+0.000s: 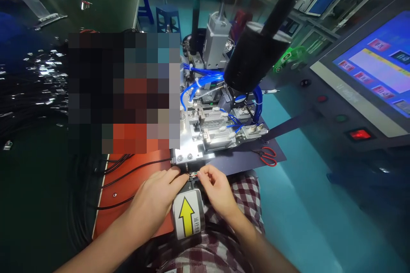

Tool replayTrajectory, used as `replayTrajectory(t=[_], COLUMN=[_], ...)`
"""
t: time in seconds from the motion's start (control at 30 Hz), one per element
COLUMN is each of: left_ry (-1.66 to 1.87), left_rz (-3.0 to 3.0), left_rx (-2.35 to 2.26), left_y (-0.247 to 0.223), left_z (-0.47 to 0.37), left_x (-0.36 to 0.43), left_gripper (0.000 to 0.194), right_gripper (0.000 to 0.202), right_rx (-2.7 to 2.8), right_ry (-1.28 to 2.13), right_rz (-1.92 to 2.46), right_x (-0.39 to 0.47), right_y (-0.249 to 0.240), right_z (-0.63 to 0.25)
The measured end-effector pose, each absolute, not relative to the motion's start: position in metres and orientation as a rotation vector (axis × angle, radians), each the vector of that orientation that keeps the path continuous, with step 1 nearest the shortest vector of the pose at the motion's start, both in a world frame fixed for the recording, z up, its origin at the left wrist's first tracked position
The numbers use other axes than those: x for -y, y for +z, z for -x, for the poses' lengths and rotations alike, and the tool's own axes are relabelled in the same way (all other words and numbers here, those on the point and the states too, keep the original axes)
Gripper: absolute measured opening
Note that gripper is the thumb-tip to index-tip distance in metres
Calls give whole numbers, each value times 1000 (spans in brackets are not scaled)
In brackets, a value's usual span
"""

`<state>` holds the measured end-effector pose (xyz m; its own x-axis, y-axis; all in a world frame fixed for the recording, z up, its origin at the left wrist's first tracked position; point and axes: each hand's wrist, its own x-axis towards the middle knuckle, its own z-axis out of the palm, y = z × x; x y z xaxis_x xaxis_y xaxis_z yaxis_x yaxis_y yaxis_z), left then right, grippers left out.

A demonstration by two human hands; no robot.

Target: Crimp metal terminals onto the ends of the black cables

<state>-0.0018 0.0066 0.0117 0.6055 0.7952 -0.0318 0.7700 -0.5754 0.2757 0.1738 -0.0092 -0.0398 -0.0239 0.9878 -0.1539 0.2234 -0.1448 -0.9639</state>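
In front of my body, both hands meet at the near edge of a metal bench machine (pixel 188 157). A tiny piece with thin coloured wires (pixel 193 175) lies between my fingertips. My left hand (pixel 155 194) is closed at its left end, palm down, with the thumb alongside; its grip is partly hidden. My right hand (pixel 218 187) pinches the right end between thumb and forefinger, its other fingers curled. Just below is a white plate with a yellow arrow (pixel 186 214). Black cables (pixel 137 175) run over the orange-red surface (pixel 141 204) beside my left hand.
Red-handled scissors (pixel 268 156) lie on the dark plate at right. Silver pneumatic clamps (pixel 219 134) with blue hoses (pixel 208 79) stand ahead, under a black tube nozzle (pixel 245 57). A touchscreen panel (pixel 374 68) juts in at right. Bundled black cables (pixel 35 89) hang at left. A blurred block hides part of the view.
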Motion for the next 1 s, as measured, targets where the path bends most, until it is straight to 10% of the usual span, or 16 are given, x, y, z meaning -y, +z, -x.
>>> replayTrajectory(t=[0.23, 0.4, 1.0], left_ry=[48, -217, 4], left_rz=[-2654, -2520, -2501], left_rx=[-1344, -1356, -1394], left_y=[17, 18, 13], left_z=[-3, -7, -6], left_x=[1, 7, 6], left_gripper=[31, 71, 37], right_gripper=[31, 32, 34], right_rx=[1035, 1241, 1008], right_ry=[1486, 1328, 1514], right_rz=[1369, 1422, 1249], right_x=[7, 4, 3], right_y=[-59, -50, -54], right_z=[-175, -168, -164])
